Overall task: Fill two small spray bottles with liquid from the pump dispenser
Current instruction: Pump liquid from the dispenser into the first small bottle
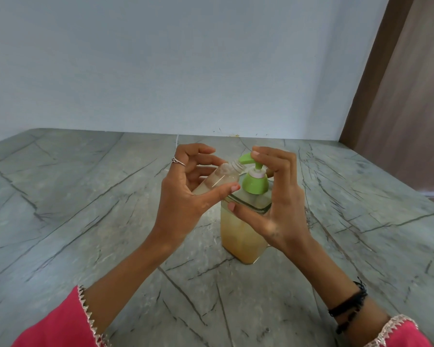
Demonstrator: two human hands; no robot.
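A square clear pump dispenser (243, 234) with yellowish liquid and a green pump head (254, 181) stands on the stone counter. My left hand (186, 194) grips a small clear spray bottle (219, 177), uncapped and tilted, its threaded neck right under the green spout. Some pale liquid lies in the bottle's lower part. My right hand (278, 196) arches over the dispenser: a fingertip rests on top of the pump head and the thumb touches the glass shoulder. Only one spray bottle is in view.
The grey veined stone counter (85, 221) spreads out on all sides, backed by a pale blue wall (186, 58). A brown wooden panel (406, 108) rises at the right, where the counter's right edge lies.
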